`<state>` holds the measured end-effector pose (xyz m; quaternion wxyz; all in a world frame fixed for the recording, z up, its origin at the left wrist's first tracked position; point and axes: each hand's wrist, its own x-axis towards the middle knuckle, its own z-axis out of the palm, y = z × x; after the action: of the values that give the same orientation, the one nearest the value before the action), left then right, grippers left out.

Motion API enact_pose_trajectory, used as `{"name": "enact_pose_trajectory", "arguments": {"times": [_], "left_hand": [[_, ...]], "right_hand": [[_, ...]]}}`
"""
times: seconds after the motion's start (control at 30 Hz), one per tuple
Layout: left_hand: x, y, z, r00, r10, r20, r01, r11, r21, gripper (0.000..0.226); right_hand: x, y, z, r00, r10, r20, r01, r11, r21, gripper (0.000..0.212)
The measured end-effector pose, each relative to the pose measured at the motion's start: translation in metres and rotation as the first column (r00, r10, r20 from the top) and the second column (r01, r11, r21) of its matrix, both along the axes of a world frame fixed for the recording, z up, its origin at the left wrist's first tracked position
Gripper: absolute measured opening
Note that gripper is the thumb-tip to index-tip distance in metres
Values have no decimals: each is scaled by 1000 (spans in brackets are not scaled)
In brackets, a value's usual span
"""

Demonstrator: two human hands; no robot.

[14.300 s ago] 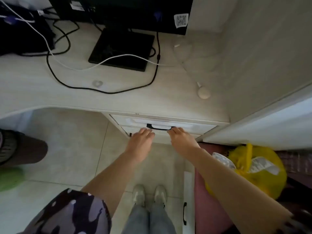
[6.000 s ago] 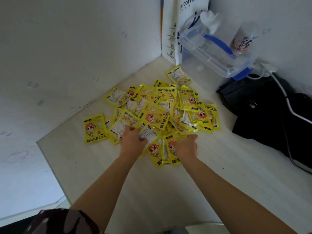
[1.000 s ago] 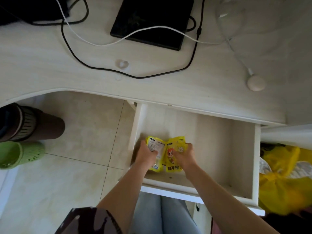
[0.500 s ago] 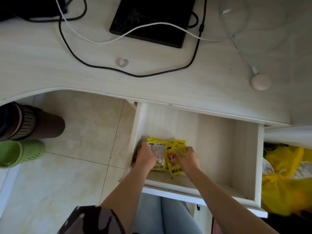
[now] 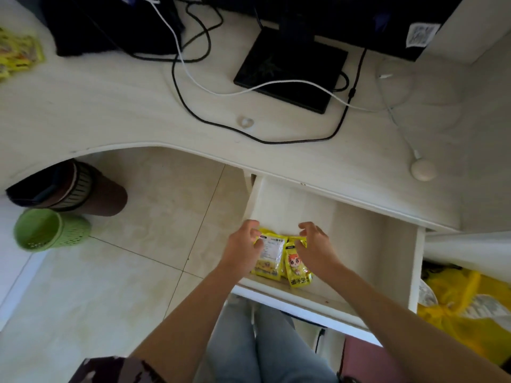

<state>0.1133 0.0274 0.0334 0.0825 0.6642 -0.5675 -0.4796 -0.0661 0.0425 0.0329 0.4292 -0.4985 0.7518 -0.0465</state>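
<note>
My left grip (image 5: 243, 250) lays its thumb on the label-side packet (image 5: 271, 258), pinching or not I cannot tell. It and the cartoon packet (image 5: 297, 268) lie side by side, front-left in the drawer (image 5: 359, 244), long axes front to back. My right grip (image 5: 315, 247), loosely curled and empty, hides the cartoon packet's far end.

Soft, even daylight, brightest on the desk top (image 5: 83, 111) at left and on the floor tiles (image 5: 132, 272). The upper centre is dim, and the monitor (image 5: 345, 15) reads near black without detail. Wide-angle distortion bows the desk edge. The green basket (image 5: 49, 230) at the left edge and the yellow bag (image 5: 470, 308) at lower right are smeared. The fingertips of the left hand (image 5: 243, 250) and right hand (image 5: 315, 244) are slightly blurred.
</note>
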Motion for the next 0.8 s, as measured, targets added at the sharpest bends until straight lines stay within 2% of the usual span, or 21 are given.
{"name": "enact_pose_trajectory", "arguments": {"times": [0.1,0.27,0.4,0.53,0.8], "left_hand": [[23,0,24,997,80,-12,-81,993,-83,31],[86,15,43,979,195,61,-182,968,-170,28],[144,26,49,948,262,183,-205,938,-279,25],[209,35,57,901,322,291,-228,921,-315,26],[358,27,62,853,354,382,-240,918,-316,28]], "right_hand": [[25,-9,21,992,122,-35,-125,989,-83,44],[83,-23,51,931,352,-98,-363,922,-137,41],[147,-33,66,867,484,-119,-498,848,-179,40],[219,-41,70,814,565,-135,-580,788,-205,38],[366,-69,78,752,645,-138,-659,725,-200,40]]}}
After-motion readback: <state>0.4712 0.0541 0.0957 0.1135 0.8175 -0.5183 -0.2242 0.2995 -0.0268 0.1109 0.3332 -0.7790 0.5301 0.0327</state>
